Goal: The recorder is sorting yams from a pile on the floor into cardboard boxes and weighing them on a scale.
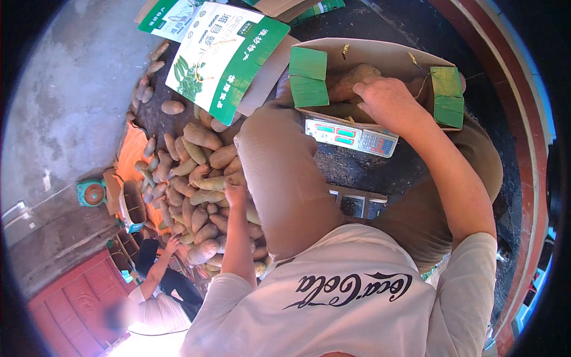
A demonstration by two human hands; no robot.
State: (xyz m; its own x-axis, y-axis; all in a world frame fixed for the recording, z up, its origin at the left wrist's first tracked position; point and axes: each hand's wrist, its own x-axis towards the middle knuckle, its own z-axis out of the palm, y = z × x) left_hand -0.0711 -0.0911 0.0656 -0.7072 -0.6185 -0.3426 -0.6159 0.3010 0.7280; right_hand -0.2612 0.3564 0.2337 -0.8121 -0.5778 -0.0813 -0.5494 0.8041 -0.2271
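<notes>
My right hand (388, 102) reaches over the near edge of an open cardboard box (410, 50) with green end flaps. Its fingers are curled together beside a thick brown root vegetable (355, 82) in the box; what they pinch, if anything, is hidden. Other roots lie deeper in the box, in shadow. On the left, my left hand (235, 194) is low at the near side of a big pile of earthy roots (199, 220), some brown and some greenish. Its fingers close on a root vegetable (237, 178) beside my knee.
A digital scale (351, 138) with a lit panel is at the box's near side. A green and white printed carton (223, 59) lies beyond the pile. Another person (157, 306) reaches to the pile at lower left. Orange sheeting (132, 152) and a grey wall (65, 101) border it.
</notes>
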